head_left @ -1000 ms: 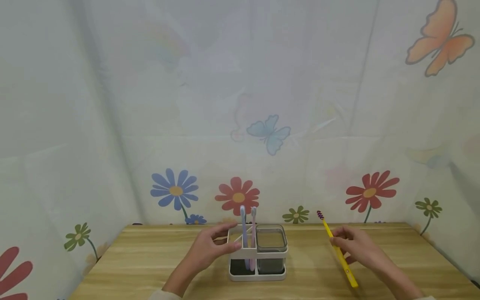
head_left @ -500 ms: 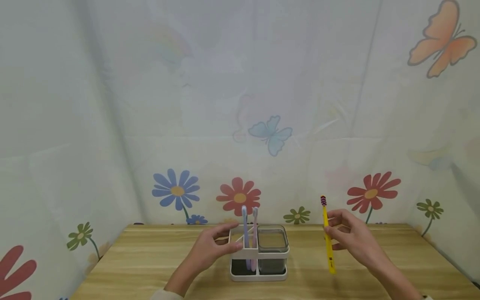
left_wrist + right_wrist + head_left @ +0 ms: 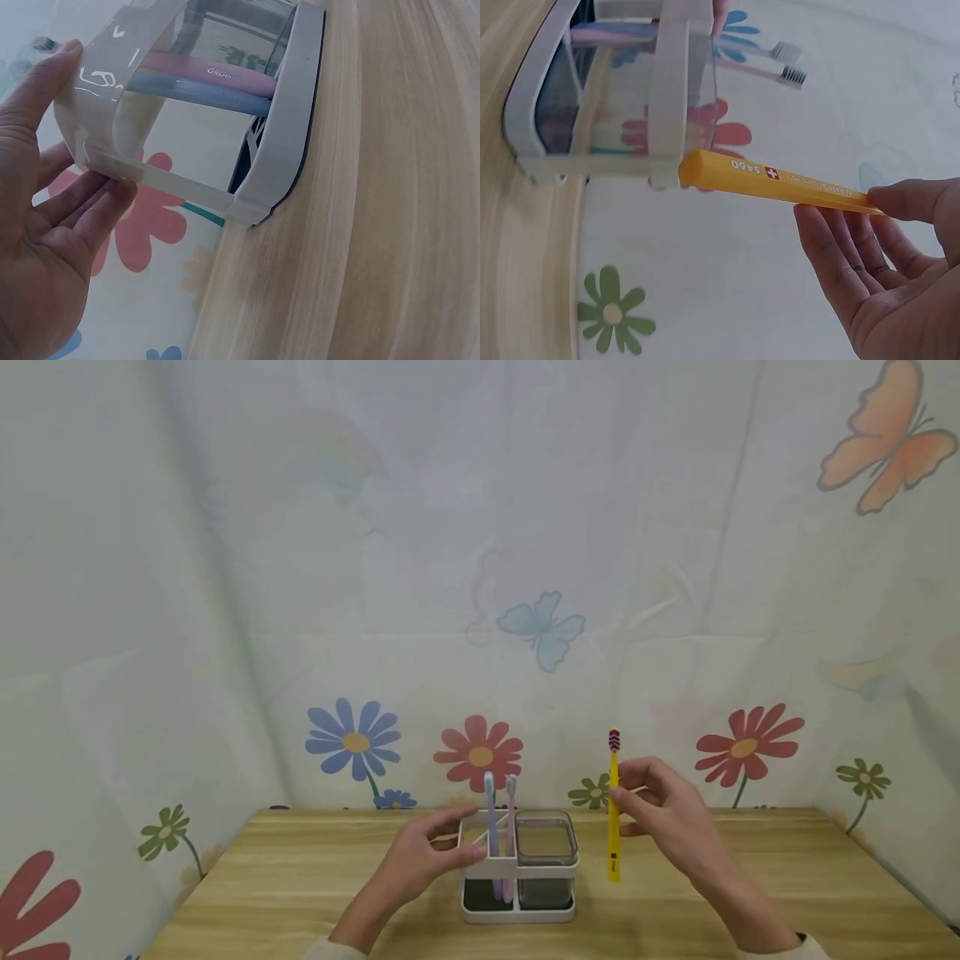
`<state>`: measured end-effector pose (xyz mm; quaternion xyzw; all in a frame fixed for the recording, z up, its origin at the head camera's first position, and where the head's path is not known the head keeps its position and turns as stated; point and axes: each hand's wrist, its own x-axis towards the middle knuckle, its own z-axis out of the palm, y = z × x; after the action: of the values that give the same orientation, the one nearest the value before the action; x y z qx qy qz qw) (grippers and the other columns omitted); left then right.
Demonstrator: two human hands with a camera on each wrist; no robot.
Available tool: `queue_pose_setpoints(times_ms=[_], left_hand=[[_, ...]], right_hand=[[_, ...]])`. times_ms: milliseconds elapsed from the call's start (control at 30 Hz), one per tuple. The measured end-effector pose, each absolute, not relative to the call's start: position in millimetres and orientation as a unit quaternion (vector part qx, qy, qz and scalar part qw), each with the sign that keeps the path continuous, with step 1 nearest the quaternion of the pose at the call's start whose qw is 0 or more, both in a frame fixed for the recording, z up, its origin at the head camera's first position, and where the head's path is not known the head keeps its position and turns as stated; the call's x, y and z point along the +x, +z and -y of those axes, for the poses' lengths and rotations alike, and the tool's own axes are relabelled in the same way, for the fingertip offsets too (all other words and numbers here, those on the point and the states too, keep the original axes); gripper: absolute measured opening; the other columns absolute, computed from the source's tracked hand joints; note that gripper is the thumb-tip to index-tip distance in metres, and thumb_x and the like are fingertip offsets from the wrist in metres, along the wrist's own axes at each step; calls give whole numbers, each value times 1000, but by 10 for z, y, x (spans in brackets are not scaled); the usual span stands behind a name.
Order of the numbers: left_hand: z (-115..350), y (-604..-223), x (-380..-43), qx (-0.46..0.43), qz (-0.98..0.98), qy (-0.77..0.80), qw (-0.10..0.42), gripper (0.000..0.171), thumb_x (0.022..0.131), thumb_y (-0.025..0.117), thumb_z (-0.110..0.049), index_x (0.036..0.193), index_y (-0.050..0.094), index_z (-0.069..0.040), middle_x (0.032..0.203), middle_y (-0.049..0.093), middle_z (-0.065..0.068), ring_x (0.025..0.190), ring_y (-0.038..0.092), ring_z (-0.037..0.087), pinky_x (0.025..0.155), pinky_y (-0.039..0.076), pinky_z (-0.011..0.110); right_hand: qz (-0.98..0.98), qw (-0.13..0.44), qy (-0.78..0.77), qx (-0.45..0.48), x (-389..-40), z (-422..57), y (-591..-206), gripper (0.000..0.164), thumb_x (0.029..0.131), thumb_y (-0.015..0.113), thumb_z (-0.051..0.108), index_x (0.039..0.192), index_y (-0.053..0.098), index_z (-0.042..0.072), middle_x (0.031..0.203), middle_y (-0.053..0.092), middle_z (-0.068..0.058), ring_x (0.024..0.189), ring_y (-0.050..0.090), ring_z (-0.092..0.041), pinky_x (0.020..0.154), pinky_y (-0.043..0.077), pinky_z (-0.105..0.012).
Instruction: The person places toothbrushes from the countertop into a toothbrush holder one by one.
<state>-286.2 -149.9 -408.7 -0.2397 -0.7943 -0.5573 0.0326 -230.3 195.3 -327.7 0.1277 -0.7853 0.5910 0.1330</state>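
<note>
My right hand (image 3: 667,814) pinches a yellow toothbrush (image 3: 613,810) between thumb and fingers, upright with its dark purple bristles at the top, held above the table and right of the holder. In the right wrist view, the yellow handle (image 3: 750,178) points its butt end toward the holder. A white toothbrush holder (image 3: 517,914) stands on the table; my left hand (image 3: 416,856) grips the left side of its upper frame with thumb and fingers. Inside its left part stand a blue toothbrush (image 3: 492,818) and a pink toothbrush (image 3: 511,822). A clear cup (image 3: 545,839) fills the right part.
The wooden table (image 3: 300,877) extends to both sides of the holder. Behind it hangs a pale curtain (image 3: 420,568) printed with flowers and butterflies, meeting the table's back edge.
The right hand has raised the yellow toothbrush and moved it left toward the holder, turning it from slanted to upright. The left hand stays on the holder.
</note>
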Motion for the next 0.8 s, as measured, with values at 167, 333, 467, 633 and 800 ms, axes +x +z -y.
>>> queue_pose_setpoints(times_ms=[167, 333, 467, 633, 800], left_hand=[[1502, -4078, -2851, -242, 794, -557, 33, 60, 93, 86, -30, 145, 65, -7, 147, 62, 16, 128, 64, 40, 104, 56, 45], [1497, -4066, -2847, -244, 795, -555, 35, 60, 93, 86, -31, 145, 66, -8, 147, 62, 15, 128, 64, 40, 105, 56, 45], [1500, -4068, -2846, -242, 795, -554, 33, 60, 93, 86, -31, 145, 66, -10, 147, 62, 15, 129, 64, 39, 105, 56, 45], [1504, -4070, -2848, -242, 793, -559, 32, 59, 92, 86, -31, 144, 67, -11, 147, 62, 15, 129, 64, 40, 104, 56, 44], [1503, -4075, -2850, -243, 792, -560, 28, 59, 93, 86, -30, 145, 66, -10, 148, 62, 15, 130, 63, 40, 105, 55, 46]], right_hand=[[761, 137, 619, 137, -2323, -1746, -3207, 36, 104, 71, 14, 132, 56, -4, 117, 63, -19, 100, 72, -21, 76, 67, -34], [742, 134, 641, 146, -2338, -1542, -3144, 33, 104, 70, 14, 129, 56, -3, 119, 62, -21, 105, 72, -27, 79, 67, -35], [728, 128, 657, 149, -2360, -1393, -3133, 31, 104, 70, 12, 127, 55, -3, 118, 61, -21, 105, 72, -28, 79, 67, -35], [714, 136, 671, 148, -2400, -1231, -3150, 29, 103, 71, 7, 125, 56, -3, 117, 61, -21, 100, 71, -28, 77, 67, -35], [703, 140, 683, 143, -2435, -1102, -3187, 26, 102, 70, 3, 123, 56, -3, 115, 62, -21, 99, 70, -30, 77, 67, -36]])
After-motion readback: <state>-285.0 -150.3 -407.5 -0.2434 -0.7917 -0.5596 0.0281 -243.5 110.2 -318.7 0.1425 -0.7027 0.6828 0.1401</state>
